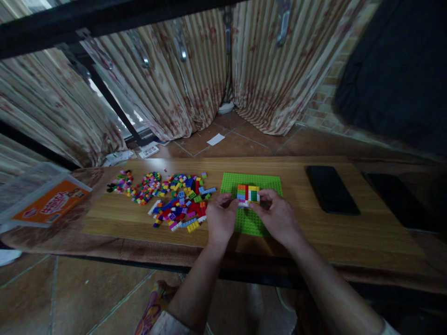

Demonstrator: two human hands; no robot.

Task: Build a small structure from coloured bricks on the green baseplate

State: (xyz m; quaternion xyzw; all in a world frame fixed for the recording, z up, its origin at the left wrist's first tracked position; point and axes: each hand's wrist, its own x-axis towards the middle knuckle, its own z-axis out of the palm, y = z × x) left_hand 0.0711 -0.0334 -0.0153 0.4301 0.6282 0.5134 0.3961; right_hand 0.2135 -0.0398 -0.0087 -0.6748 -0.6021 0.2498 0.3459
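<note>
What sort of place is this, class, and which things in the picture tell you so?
Probably a living space in a home: long striped curtains hang behind, the floor has brown tiles, and colourful toy bricks lie spread on a wooden board.

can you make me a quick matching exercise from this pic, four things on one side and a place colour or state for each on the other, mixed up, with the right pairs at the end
Things
1. baseplate
2. brick block
3. loose bricks
4. plastic box

Places, colours, states
A. spread over the left part of the wooden board
B. see-through, with an orange label
C. held between the left hand and the right hand
D. plain green all over

Right pairs: 1-D, 2-C, 3-A, 4-B
</note>
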